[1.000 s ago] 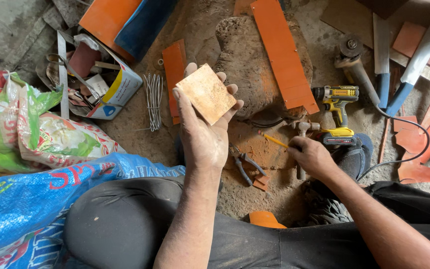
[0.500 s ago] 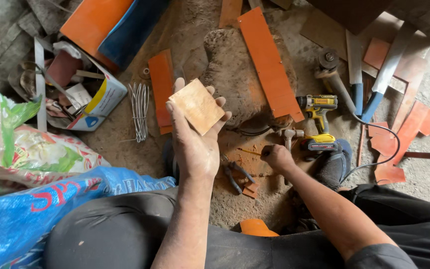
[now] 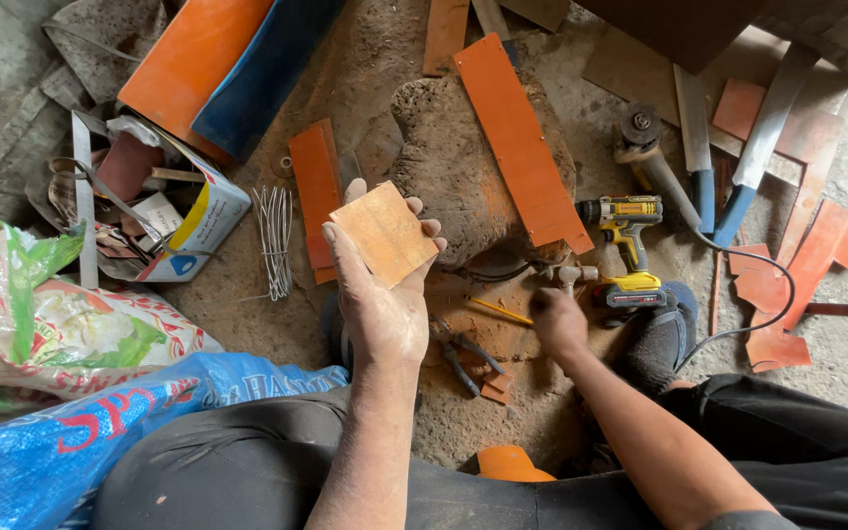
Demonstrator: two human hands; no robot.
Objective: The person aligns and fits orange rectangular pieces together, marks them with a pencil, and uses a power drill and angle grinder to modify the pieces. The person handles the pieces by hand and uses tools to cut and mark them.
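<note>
My left hand (image 3: 383,304) is raised palm up over my lap and holds a small square orange-tan plate (image 3: 385,234) flat on its fingers. My right hand (image 3: 556,322) is down on the dirt floor, its fingers curled around the handle of a small hammer (image 3: 571,275) whose head shows just above the fist. A yellow pencil (image 3: 499,311) and a pair of pliers (image 3: 468,355) lie between the two hands.
A yellow cordless drill (image 3: 625,250) lies right of the hammer. A rough stone block (image 3: 449,167) carries a long orange strip (image 3: 520,137). An angle grinder (image 3: 640,132), two blue-handled blades (image 3: 701,167), a wire bundle (image 3: 272,240), a cardboard box (image 3: 174,211) and sacks (image 3: 61,334) surround them.
The view has shifted a little. My left hand keeps the square plate raised. My right hand has moved slightly left and stays low by the hammer.
</note>
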